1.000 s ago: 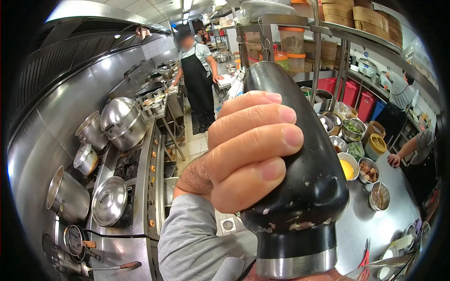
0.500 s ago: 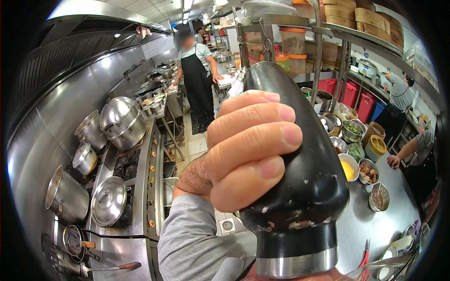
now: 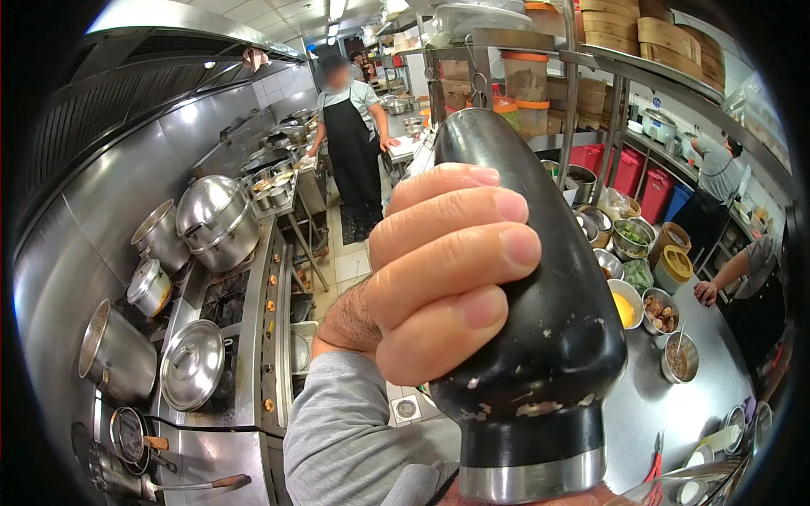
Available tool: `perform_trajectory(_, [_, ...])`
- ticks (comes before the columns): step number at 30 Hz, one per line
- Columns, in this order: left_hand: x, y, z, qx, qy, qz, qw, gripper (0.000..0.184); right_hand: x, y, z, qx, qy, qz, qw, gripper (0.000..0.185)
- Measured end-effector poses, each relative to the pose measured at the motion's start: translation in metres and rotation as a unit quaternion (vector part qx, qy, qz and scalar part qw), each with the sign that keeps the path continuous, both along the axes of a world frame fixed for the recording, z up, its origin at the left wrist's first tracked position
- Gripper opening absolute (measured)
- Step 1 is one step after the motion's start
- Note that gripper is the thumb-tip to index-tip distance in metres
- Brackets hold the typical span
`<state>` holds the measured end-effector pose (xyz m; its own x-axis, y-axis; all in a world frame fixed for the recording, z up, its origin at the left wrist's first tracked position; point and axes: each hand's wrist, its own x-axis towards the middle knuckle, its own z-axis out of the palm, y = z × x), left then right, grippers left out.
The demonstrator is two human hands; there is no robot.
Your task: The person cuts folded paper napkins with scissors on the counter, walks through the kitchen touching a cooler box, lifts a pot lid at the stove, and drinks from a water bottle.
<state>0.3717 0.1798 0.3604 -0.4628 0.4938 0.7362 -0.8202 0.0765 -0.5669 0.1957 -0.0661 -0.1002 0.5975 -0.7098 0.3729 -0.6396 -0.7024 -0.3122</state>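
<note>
My left hand (image 3: 447,261) is wrapped around a black tapered handle-like object (image 3: 565,295), held very close to the camera. Its four fingers curl over the left side, nails facing me; the thumb is hidden. The object has chipped paint around a bulge low down and a silver-coloured band at its lower end. I cannot make out its exact kind. Below the band, a strip of skin shows at the bottom edge, perhaps my right hand (image 3: 603,496). Its fingers are hidden.
At left are a stove (image 3: 228,337), pots (image 3: 118,350) and a round lid (image 3: 192,365). On the right, a steel table (image 3: 675,422) carries bowls of food (image 3: 660,310) and red-handled scissors (image 3: 655,468). A person in an apron (image 3: 350,143) stands ahead; others are at right.
The view has shifted very slightly. My left hand keeps the same grip on the black object.
</note>
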Motion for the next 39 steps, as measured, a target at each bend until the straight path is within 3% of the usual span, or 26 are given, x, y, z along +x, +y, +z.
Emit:
perform_trajectory(3, [-0.005, -0.012, -0.011, -0.059, 0.072, -0.04, 0.995, 0.029, 0.0, 0.001, 0.002, 0.0, 0.001, 0.0, 1.0, 0.039])
perform_trajectory(7, [-0.008, -0.018, -0.013, -0.076, 0.081, -0.064, 0.992, 0.029, -0.001, 0.001, 0.001, 0.004, -0.005, 0.001, 1.0, 0.04])
perform_trajectory(13, [-0.013, -0.019, -0.026, -0.027, 0.12, -0.078, 0.989, 0.034, -0.002, 0.001, 0.003, 0.026, 0.01, -0.003, 1.0, 0.04])
perform_trajectory(22, [-0.013, -0.025, -0.054, 0.141, 0.23, -0.125, 0.955, 0.038, 0.0, -0.002, 0.0, 0.031, 0.017, -0.013, 0.999, 0.039])
perform_trajectory(24, [0.024, -0.032, -0.061, 0.221, 0.002, -0.02, 0.975, 0.04, -0.001, -0.003, -0.001, 0.025, 0.004, -0.004, 1.0, 0.039])
perform_trajectory(25, [0.038, -0.058, -0.075, 0.172, -0.02, -0.088, 0.981, 0.041, 0.0, -0.002, 0.001, 0.022, 0.007, -0.005, 1.0, 0.039])
perform_trajectory(26, [0.011, -0.03, -0.082, 0.352, 0.116, -0.092, 0.924, 0.08, 0.0, -0.002, 0.003, 0.021, 0.012, -0.01, 1.0, 0.039])
perform_trajectory(28, [0.019, -0.038, -0.098, 0.442, 0.144, -0.17, 0.869, 0.07, 0.0, -0.007, -0.003, 0.081, -0.075, 0.0, 0.994, 0.039])
perform_trajectory(29, [0.007, -0.064, -0.112, 0.329, 0.246, -0.263, 0.873, 0.047, 0.0, -0.006, 0.001, 0.035, -0.039, 0.007, 0.999, 0.039])
perform_trajectory(31, [-0.01, -0.08, -0.135, 0.375, 0.348, -0.129, 0.85, 0.069, -0.002, -0.008, -0.007, -0.034, -0.011, 0.0, 0.999, 0.04])
perform_trajectory(32, [-0.002, -0.093, -0.161, 0.381, 0.381, -0.18, 0.823, 0.083, -0.004, -0.007, -0.001, -0.008, 0.001, 0.004, 1.0, 0.039])
perform_trajectory(34, [-0.001, -0.114, -0.212, 0.409, 0.42, -0.232, 0.776, 0.082, -0.007, -0.009, -0.004, -0.016, -0.023, 0.004, 1.0, 0.039])
perform_trajectory(35, [0.005, -0.116, -0.251, 0.425, 0.499, -0.281, 0.701, 0.082, -0.008, -0.009, -0.011, -0.037, -0.018, -0.009, 0.999, 0.04])
perform_trajectory(37, [-0.012, -0.135, -0.271, 0.47, 0.506, -0.307, 0.655, 0.069, -0.012, -0.008, -0.012, -0.019, 0.0, -0.016, 1.0, 0.045])
perform_trajectory(39, [-0.022, -0.15, -0.294, 0.507, 0.529, -0.319, 0.601, 0.069, -0.017, -0.006, -0.003, 0.025, 0.024, -0.007, 0.999, 0.046])
